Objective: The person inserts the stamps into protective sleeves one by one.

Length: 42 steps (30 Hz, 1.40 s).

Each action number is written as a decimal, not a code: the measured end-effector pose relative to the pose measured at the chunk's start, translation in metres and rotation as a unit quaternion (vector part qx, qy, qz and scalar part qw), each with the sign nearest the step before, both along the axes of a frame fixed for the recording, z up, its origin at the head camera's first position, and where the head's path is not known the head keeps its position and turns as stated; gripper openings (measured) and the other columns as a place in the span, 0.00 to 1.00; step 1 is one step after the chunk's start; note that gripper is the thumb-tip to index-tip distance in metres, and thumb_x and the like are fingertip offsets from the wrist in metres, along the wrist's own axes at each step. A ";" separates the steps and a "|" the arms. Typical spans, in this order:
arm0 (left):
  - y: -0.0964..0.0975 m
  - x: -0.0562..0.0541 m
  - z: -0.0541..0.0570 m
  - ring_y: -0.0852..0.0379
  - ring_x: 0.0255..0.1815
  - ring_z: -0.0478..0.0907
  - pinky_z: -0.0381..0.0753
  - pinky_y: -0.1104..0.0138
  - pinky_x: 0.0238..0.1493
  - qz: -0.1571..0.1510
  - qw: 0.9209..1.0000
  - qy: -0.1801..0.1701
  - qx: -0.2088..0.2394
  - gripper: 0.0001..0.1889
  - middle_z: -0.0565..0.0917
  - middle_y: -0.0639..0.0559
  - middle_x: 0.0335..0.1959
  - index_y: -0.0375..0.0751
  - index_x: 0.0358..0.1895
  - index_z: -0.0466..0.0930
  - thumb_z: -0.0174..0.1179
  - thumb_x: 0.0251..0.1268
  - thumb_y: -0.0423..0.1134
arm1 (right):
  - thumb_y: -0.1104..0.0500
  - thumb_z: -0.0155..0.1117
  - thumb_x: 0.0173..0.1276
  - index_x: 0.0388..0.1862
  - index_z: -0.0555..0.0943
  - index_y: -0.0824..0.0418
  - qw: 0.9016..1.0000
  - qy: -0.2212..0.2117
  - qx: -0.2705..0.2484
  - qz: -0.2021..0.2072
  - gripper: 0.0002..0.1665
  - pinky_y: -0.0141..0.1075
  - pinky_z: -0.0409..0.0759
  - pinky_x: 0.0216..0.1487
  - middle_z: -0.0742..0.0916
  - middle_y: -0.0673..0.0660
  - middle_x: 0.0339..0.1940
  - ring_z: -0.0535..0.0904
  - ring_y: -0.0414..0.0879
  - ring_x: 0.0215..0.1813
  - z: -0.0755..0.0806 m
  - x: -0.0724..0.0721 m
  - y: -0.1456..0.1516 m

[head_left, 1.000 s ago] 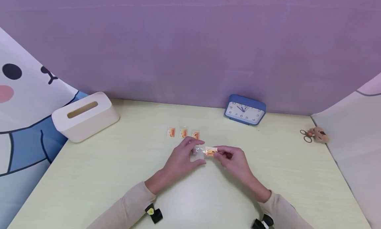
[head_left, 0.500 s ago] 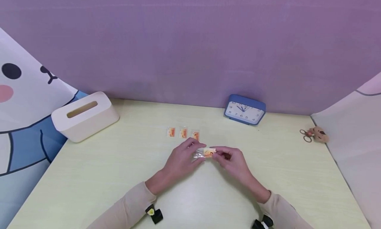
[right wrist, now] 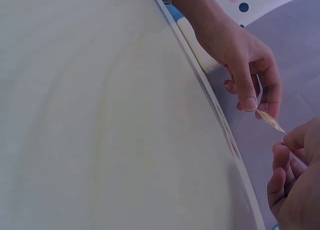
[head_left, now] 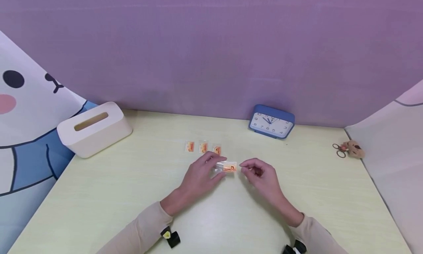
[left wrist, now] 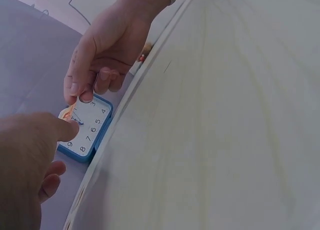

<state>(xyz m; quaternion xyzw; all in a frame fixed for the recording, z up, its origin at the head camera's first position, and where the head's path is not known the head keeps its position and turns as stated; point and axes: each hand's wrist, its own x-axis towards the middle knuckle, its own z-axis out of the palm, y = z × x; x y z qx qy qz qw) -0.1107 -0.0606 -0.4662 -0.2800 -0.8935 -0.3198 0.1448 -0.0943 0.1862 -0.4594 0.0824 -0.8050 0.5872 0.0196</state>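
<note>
A small clear plastic bag with an orange-and-white card inside (head_left: 229, 167) is stretched between the two hands above the table. My left hand (head_left: 199, 177) pinches its left end between thumb and fingers. At the opposite edge, the thumb and index fingertip of my right hand (head_left: 262, 177) pinch the bag's clear rim; the right wrist view shows the bag (right wrist: 270, 121) reaching those fingertips. Just beyond my left hand, similar packets lie in a row: a left packet (head_left: 190, 147), a middle packet (head_left: 203, 147) and a right packet (head_left: 217, 149), whose lower edge is near my fingers.
A white tissue box (head_left: 96, 129) stands at the table's back left. Toward the back right is a blue clock (head_left: 272, 122). A brown plush keychain with metal rings (head_left: 353, 149) lies by the right edge of the pale table (head_left: 138, 180).
The card has shifted left into the clear bag. My right fingers have moved from the card to the bag's right rim, while the left hand stays nearly in place.
</note>
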 end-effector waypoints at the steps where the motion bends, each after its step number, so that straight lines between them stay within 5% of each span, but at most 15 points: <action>1: 0.000 0.000 0.000 0.56 0.48 0.85 0.88 0.64 0.48 -0.001 1.000 0.001 0.001 0.23 0.86 0.52 0.56 0.47 0.63 0.89 0.82 0.67 0.43 | 0.71 0.73 0.75 0.47 0.91 0.63 1.000 0.001 0.003 0.001 0.07 0.28 0.73 0.27 0.86 0.56 0.30 0.75 0.39 0.26 0.000 0.000 0.001; 18: 0.002 0.002 0.003 0.56 0.54 0.87 0.89 0.61 0.54 -0.018 1.000 -0.019 0.012 0.22 0.88 0.52 0.58 0.46 0.64 0.88 0.79 0.70 0.43 | 0.72 0.75 0.74 0.46 0.93 0.63 0.998 0.054 -0.003 0.031 0.08 0.28 0.75 0.29 0.88 0.55 0.33 0.76 0.40 0.29 -0.003 0.003 -0.002; 42: 0.004 0.004 0.005 0.52 0.57 0.87 0.90 0.60 0.57 -0.047 0.998 0.040 0.010 0.22 0.88 0.48 0.56 0.41 0.63 0.87 0.80 0.68 0.40 | 0.73 0.71 0.75 0.52 0.92 0.65 0.994 0.072 0.000 0.079 0.12 0.28 0.74 0.30 0.88 0.56 0.34 0.75 0.39 0.29 -0.007 0.002 -0.007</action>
